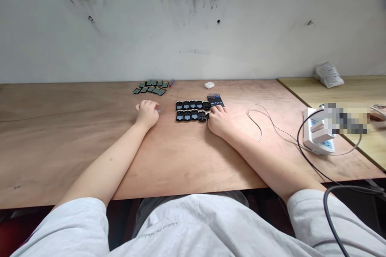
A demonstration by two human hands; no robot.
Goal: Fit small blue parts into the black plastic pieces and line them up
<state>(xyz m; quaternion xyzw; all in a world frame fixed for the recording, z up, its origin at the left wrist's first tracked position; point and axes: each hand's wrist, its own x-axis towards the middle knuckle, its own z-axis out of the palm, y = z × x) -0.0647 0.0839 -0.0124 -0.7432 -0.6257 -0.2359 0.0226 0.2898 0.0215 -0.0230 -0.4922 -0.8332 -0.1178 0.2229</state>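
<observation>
My left hand [147, 112] rests on the wooden table [60, 140] with its fingers curled, and a small bluish piece shows at its fingertips. My right hand [218, 119] lies at the right end of two rows of small black modules with pale screens [190, 111], fingers bent over the last black piece. A dark phone showing a timer [215, 100] lies just beyond that hand. Farther back sits a cluster of several small green-grey screen panels [151, 87].
A white earbud case [209, 85] and a red-tipped pen [171, 83] lie near the wall. At the right, a white power strip with a plug [317, 132], a thin white cable [259, 122] and black cables. A lighter table adjoins, holding a wrapped packet [328, 74].
</observation>
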